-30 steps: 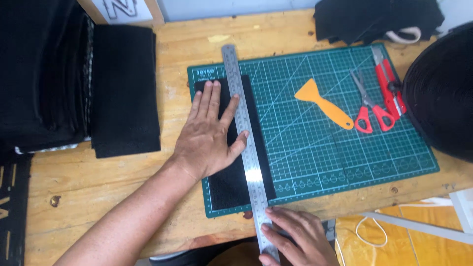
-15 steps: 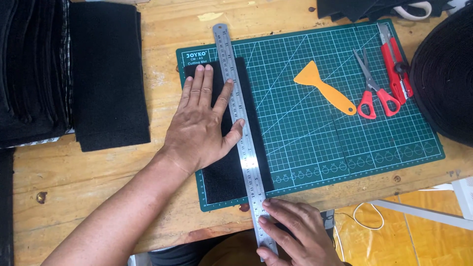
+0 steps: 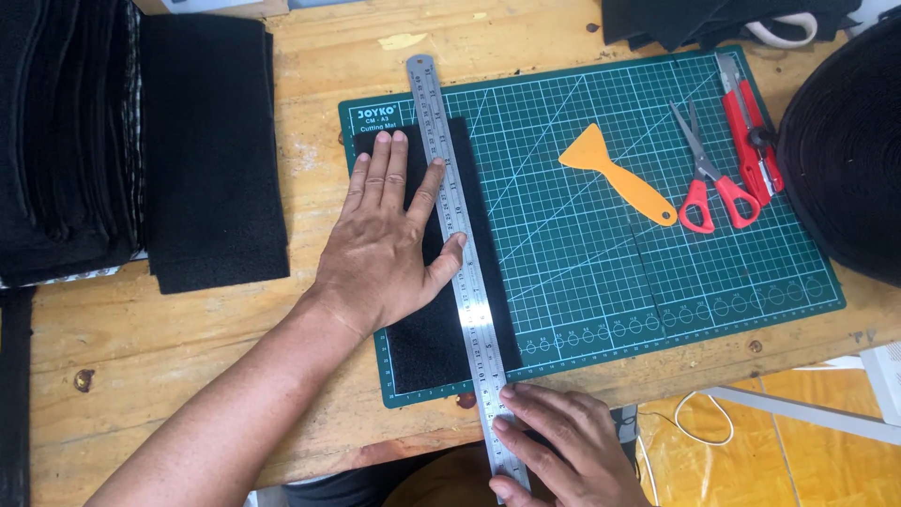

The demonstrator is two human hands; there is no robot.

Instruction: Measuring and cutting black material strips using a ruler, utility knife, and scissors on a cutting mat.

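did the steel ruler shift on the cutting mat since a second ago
No. The steel ruler crosses the green cutting mat along the same line; only the camera moved.

bg: wooden worktable (image 3: 235, 347) (knotty, pale) | floor (image 3: 788, 460) yellow | light even

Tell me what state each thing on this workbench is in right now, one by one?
Left hand: flat, fingers spread, pressing the black strip.
Right hand: fingertips on the ruler's near end.
Black strip: flat on the mat, under the ruler.
Metal ruler: lying lengthwise along the strip.
Cutting mat: flat on the table.
Scissors: closed, untouched.
Red utility knife: lying untouched; blade cannot be made out.
Orange scraper: lying loose.
Stacked black pieces: piled beside the mat.
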